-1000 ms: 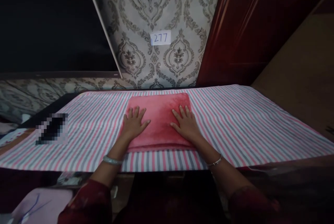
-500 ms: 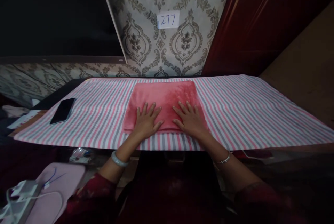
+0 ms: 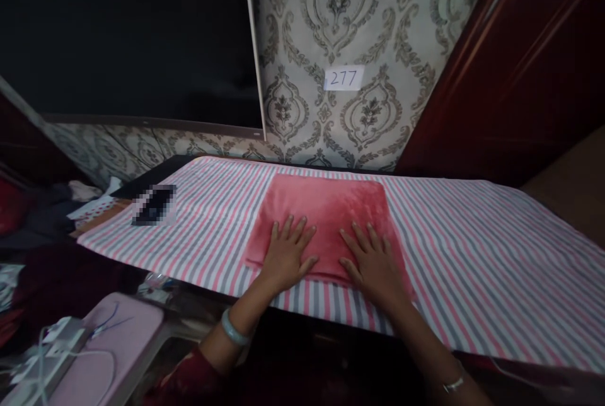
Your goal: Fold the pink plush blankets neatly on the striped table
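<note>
A folded red plush cloth (image 3: 326,204) lies flat on a pink, grey and white striped tablecloth (image 3: 472,255). On its left front part rests my left hand (image 3: 287,258), palm down with the fingers spread. My right hand (image 3: 375,261) presses flat on the right front part, its fingers apart too. Neither hand grips the cloth. Darker brushed patches show in the pile near its far right corner.
A phone-like dark object (image 3: 155,205), pixelated, lies on the tablecloth's left side. Behind stands a large dark screen (image 3: 142,40). A paper marked 277 (image 3: 344,78) is on the patterned wall. At lower left, a power strip (image 3: 57,349) sits on a pink stool (image 3: 127,330).
The whole view has shifted and tilted, so the table appears lower and further right. Both hands stay flat on the red cloth with spread fingers.
</note>
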A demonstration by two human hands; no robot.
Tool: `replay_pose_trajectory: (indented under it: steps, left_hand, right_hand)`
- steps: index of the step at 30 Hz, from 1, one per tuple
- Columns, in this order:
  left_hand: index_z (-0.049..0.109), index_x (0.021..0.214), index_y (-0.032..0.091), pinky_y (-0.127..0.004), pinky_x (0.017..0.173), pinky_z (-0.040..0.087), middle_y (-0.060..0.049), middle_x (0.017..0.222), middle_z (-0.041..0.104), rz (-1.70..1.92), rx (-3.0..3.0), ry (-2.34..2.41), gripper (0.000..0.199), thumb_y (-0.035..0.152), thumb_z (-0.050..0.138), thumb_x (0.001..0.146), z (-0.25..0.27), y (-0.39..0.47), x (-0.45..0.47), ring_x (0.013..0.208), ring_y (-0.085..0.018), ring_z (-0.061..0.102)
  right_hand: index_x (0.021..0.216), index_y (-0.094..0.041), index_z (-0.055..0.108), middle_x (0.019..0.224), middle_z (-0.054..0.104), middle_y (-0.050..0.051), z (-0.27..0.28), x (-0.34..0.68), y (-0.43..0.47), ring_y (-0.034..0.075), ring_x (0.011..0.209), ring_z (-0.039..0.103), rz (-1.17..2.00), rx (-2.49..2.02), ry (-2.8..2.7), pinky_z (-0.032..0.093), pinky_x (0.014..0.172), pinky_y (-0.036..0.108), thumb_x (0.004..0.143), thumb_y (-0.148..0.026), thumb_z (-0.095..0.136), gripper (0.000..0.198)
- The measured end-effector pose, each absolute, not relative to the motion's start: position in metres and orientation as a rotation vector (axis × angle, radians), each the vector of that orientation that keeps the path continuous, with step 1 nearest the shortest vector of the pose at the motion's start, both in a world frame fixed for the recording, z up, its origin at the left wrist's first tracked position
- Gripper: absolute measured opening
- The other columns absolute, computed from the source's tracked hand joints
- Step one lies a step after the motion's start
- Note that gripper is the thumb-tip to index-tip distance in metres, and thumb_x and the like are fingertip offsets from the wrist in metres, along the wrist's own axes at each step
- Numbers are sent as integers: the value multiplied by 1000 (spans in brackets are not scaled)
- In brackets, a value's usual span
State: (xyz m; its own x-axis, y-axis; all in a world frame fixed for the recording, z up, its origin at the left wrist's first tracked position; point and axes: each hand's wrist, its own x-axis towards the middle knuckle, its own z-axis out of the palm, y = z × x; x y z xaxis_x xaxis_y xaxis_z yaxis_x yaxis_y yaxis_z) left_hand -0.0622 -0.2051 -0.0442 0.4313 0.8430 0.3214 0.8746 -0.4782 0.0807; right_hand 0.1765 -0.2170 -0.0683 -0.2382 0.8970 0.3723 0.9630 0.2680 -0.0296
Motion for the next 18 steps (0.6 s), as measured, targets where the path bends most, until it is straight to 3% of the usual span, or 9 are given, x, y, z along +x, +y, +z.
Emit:
replay_pose_trajectory:
  steps: [5, 13, 18]
  left_hand:
    - [46, 150, 24, -64, 119, 20, -13, 160, 39, -501, -2473, -1675, 62, 54, 49, 96, -44, -208, -81, 149, -36, 31]
    - [46, 150, 14, -63, 116, 27, -23, 159, 36, -598, -2320, -1808, 67, 54, 48, 95, -59, -227, -113, 150, -39, 26]
    - [60, 136, 17, -65, 116, 25, -20, 145, 56, -577, -2409, -1801, 50, 46, 44, 98, -34, -221, -125, 139, -37, 47]
  right_hand:
    - [151, -30, 47, 162, 36, 6, -71, 177, -216, 38, 150, 23, -298, -1699, -2236, 24, 115, 61, 97, -52, 41, 58]
    - [151, -32, 46, 162, 35, 6, -75, 178, -216, 39, 150, 24, -280, -1680, -2226, 22, 116, 63, 97, -54, 41, 58]
    - [149, -31, 48, 156, 45, 6, -55, 188, -200, 37, 145, 38, -75, -1639, -2276, 34, 113, 59, 97, -54, 42, 57]
